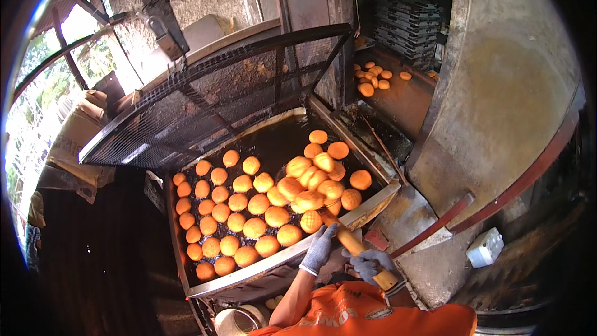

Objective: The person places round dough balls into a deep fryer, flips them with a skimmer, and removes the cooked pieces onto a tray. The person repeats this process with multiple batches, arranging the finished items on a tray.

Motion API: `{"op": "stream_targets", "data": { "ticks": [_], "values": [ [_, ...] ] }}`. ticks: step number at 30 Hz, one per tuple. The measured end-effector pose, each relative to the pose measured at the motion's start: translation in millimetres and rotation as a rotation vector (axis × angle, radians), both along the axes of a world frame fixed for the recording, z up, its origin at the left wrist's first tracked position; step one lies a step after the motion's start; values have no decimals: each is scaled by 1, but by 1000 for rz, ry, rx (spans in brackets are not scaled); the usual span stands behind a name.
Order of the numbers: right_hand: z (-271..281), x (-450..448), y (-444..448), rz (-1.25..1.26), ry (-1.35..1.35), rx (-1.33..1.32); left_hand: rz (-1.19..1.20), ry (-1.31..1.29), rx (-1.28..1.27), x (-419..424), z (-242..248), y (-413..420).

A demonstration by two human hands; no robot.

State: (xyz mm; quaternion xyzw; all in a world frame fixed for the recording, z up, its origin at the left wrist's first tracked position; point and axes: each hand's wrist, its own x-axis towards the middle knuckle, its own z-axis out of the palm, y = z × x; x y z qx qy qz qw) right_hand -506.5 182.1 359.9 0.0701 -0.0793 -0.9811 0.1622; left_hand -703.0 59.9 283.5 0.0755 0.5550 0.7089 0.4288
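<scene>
My left hand (319, 249), in a grey glove, is at the front rim of a metal frying vat (280, 261), beside a thick wooden handle (350, 241); whether its fingers grip the handle I cannot tell. My right hand (371, 264), also gloved, is closed around the handle nearer its lower end. The handle slants up over the rim into a heap of round, golden-orange fried buns (313, 185) at the vat's right side. Its far end is hidden under the heap. Many more round buns (237, 201) float in dark oil (275, 142) on the left.
A black mesh-covered frame (210, 88) stands tilted over the vat's back edge. Buns (371, 74) lie on a brown surface at the back right, before stacked trays (406, 28). A thin rod leans by the vat's right corner. A white plastic container (485, 247) stands right.
</scene>
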Motion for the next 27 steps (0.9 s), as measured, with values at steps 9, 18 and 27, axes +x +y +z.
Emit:
{"op": "stream_targets", "data": {
  "ticks": [9, 18, 27],
  "values": [
    [34, -122, 268, -471, -280, 835, 548, 22, 35, -6, 22, -66],
    [59, -299, 671, -1173, -1343, 2341, 585, 949, -394, 45, -52, -113],
    [-38, -229, 264, -661, -293, 998, 1172, -182, -13, 150, -35, -155]
  ]
}}
